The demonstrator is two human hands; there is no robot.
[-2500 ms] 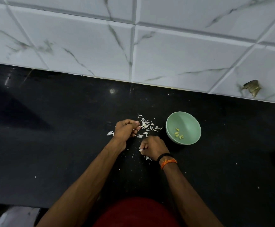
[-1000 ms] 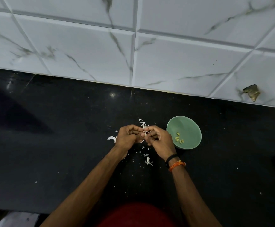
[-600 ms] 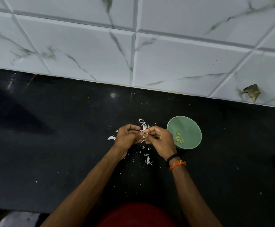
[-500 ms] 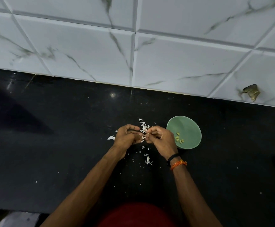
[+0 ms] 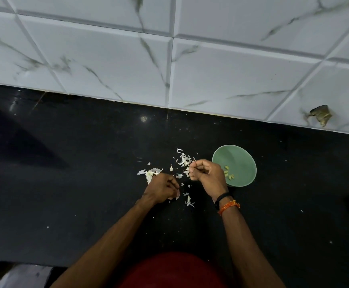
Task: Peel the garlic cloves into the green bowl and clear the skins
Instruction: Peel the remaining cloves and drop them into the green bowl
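Note:
The green bowl (image 5: 236, 156) stands on the black counter and holds a few peeled garlic cloves (image 5: 229, 174). Just left of the bowl, my right hand (image 5: 206, 174) is raised, its curled fingertips pinching a small pale garlic clove (image 5: 192, 162). My left hand (image 5: 161, 188) is lower and nearer to me, fingers curled down onto the counter; what its fingertips hold is hidden. White garlic skins (image 5: 183, 161) lie scattered between and beyond the hands. One loose unpeeled clove (image 5: 171, 168) sits among them.
A clump of skin (image 5: 148, 173) lies by my left knuckles, and more flakes (image 5: 188, 201) lie nearer to me. The white tiled wall (image 5: 211, 75) borders the counter at the back, with a chipped hole (image 5: 321, 116) at right.
My hands were joined over the skins, working a clove. They have since parted: the left dropped toward me onto the counter, the right stayed up beside the bowl.

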